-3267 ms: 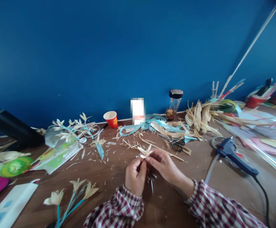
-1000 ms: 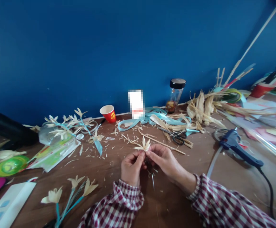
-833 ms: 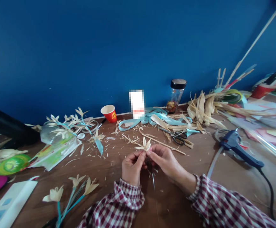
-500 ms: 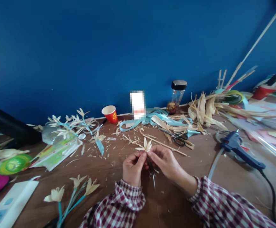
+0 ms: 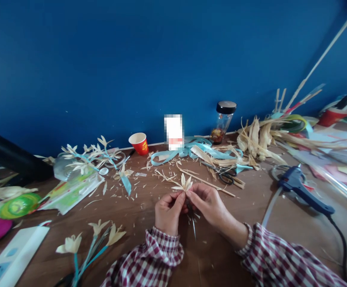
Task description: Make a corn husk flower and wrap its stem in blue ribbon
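Between my two hands is a cream corn-husk flower [image 5: 184, 183] with pointed petals fanning upward. My left hand [image 5: 168, 211] pinches its base between thumb and fingertips. From the other side, the thumb and fingers of my right hand [image 5: 208, 203] close on the same base. Below the flower a thin wire stem [image 5: 194, 229] points down toward the table; its upper part is hidden by the fingers. Finished-looking husk flowers on blue-wrapped stems [image 5: 72, 243] lie at the lower left, apart from my hands.
A blue glue gun [image 5: 306, 187] with its cord lies at right. Behind my hands are scissors [image 5: 226, 177], blue ribbon [image 5: 161, 157], dried husks [image 5: 259, 137], a red paper cup [image 5: 141, 146] and a lidded glass jar [image 5: 223, 123]. A white power strip [image 5: 20, 255] lies at lower left.
The petals of the held flower look turned slightly, with more of them showing upright. Both hands keep their pinch. The whole view has shifted a little.
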Available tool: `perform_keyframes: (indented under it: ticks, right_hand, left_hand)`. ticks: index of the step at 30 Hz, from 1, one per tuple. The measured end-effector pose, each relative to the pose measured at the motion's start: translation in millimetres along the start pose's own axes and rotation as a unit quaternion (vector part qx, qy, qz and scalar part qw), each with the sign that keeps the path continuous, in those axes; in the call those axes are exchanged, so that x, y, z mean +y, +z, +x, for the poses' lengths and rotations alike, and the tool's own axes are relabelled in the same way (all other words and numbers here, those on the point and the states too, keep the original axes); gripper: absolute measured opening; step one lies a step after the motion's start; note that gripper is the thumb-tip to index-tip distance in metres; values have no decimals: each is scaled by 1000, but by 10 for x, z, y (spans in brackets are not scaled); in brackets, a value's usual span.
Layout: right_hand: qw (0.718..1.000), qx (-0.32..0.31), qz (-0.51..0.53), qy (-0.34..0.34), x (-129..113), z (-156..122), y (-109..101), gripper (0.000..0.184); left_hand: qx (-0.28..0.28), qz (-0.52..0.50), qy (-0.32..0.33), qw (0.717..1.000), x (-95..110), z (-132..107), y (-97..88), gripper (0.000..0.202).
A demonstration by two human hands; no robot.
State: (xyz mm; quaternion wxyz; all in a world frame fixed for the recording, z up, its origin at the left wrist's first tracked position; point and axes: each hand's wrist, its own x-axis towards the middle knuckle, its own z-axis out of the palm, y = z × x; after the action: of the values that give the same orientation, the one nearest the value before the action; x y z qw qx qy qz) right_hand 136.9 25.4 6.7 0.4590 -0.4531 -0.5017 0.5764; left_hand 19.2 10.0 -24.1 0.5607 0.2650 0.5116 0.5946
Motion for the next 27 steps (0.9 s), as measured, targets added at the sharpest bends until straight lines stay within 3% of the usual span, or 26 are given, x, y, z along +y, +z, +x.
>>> perform_keyframes:
  ticks: [7,13,20,27]
  right_hand:
    - [998,0,59,10,40,0,2,27]
    - [990,-27,131,33,69,14,-19,25]
    - [996,-14,90,20,22,9,-10,30]
    - [996,-14,78,31,30,17,-9,32]
  left_hand:
    - [-40,-35,-10,999,51,-17,7,23]
    - [-39,-73,-23,996,97,-21,43,27]
    - [-13,-68,-27,997,86,-37,50,29]
    - [-25,-42,-18,999,62,-16,25,27]
